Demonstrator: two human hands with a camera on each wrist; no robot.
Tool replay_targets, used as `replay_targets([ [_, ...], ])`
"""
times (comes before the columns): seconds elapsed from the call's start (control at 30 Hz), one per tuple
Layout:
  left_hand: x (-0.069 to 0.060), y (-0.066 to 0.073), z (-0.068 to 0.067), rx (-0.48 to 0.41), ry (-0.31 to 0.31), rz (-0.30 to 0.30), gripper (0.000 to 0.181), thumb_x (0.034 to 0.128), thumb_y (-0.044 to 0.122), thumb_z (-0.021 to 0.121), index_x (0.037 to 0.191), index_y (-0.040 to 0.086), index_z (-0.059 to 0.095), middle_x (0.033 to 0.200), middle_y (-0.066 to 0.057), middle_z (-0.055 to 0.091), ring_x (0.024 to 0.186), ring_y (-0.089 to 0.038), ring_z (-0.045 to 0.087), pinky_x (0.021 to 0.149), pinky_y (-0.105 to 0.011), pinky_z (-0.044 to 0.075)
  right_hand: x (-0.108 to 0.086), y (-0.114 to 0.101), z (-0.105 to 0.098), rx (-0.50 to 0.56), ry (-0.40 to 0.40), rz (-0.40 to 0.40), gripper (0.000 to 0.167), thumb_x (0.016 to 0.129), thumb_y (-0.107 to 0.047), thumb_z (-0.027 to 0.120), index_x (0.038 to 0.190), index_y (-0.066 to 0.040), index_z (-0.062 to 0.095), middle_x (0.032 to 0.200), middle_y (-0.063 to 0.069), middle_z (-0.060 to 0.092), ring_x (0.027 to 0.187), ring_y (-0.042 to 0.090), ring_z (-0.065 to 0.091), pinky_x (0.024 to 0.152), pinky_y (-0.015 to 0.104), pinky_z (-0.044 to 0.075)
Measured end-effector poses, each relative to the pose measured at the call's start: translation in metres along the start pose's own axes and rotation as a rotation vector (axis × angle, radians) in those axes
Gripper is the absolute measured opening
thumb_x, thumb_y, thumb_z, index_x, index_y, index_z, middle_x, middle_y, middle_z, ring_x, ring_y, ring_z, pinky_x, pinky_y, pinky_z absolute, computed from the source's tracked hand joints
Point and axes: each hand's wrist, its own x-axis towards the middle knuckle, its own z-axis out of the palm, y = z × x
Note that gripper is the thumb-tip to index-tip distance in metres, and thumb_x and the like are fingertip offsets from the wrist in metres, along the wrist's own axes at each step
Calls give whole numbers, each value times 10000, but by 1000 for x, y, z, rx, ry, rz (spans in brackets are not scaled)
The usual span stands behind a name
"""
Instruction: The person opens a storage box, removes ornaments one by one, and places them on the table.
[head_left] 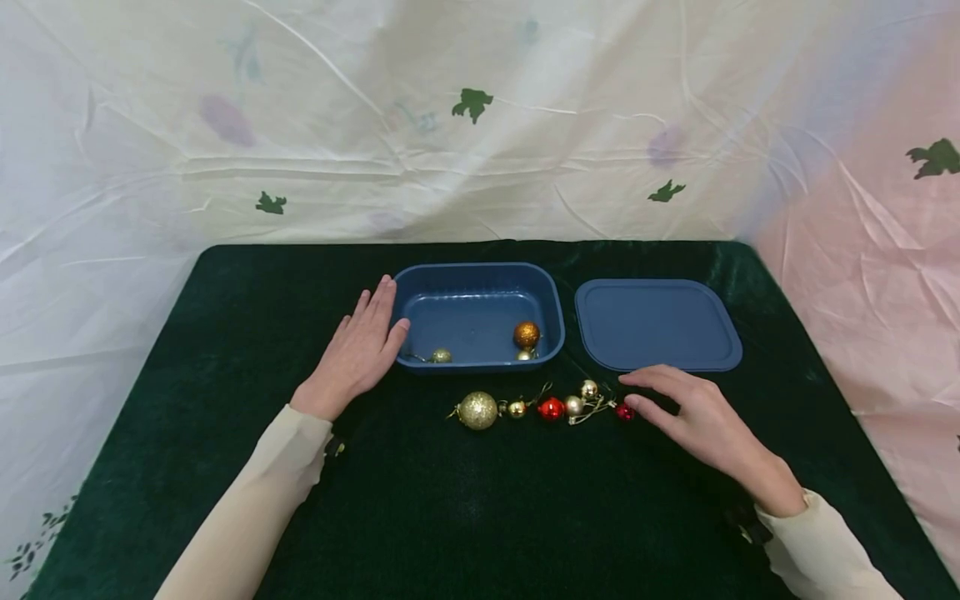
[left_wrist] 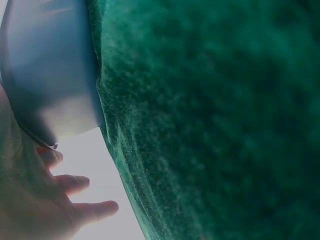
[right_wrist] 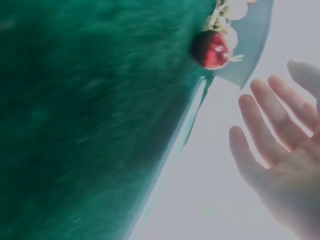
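My left hand [head_left: 354,354] lies with straight fingers against the left side of a blue plastic container [head_left: 465,317]. In the left wrist view its fingers extend beside the container's wall [left_wrist: 50,65]. Inside sit an orange glitter bauble [head_left: 527,334], a small gold one [head_left: 525,355] and a small gold glitter one [head_left: 441,356]. My right hand [head_left: 701,417] hovers, fingers apart, beside a small red bauble [head_left: 625,411]; the right wrist view shows it holding nothing. Leftward in that row are a gold bauble [head_left: 589,389], a larger red bauble [head_left: 551,408] and a large gold glitter bauble [head_left: 477,411].
A blue lid [head_left: 660,321] lies flat to the right of the container, just beyond my right fingertips. Dark green cloth [head_left: 465,517] covers the table. A pale patterned curtain [head_left: 480,183] hangs behind the table's far edge.
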Motion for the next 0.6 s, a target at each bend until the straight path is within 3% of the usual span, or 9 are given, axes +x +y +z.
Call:
replay_targets([
  [0.1, 0, 0, 0, 2, -1, -2, 743, 1106, 533, 242, 1669, 143, -45, 1741, -43, -64, 1584, -393, 29, 1201, -690, 172, 7, -6, -2, 17, 60, -15, 298, 940, -102, 768, 1227, -174, 744, 1218, -67, 713, 1114, 139, 669, 956, 131, 468],
  [0.2, 0, 1, 0, -1, -1, -2, 735, 1111, 508, 267, 1669, 141, -41, 1741, -46, -59, 1583, -395, 34, 1199, -693, 174, 14, -12, -3, 42, 103, -29, 301, 938, -93, 768, 1218, -203, 749, 1204, -81, 717, 1114, 107, 666, 973, 78, 416],
  [0.6, 0, 0, 0, -1, 2, 2, 734, 1111, 499, 278, 1670, 140, -37, 1741, -46, -60, 1583, -398, 34, 1200, -691, 175, 43, -34, 2, 146, 180, -145, 349, 922, -23, 746, 1231, -186, 751, 1208, -22, 726, 1123, 143, 667, 998, 151, 451],
])
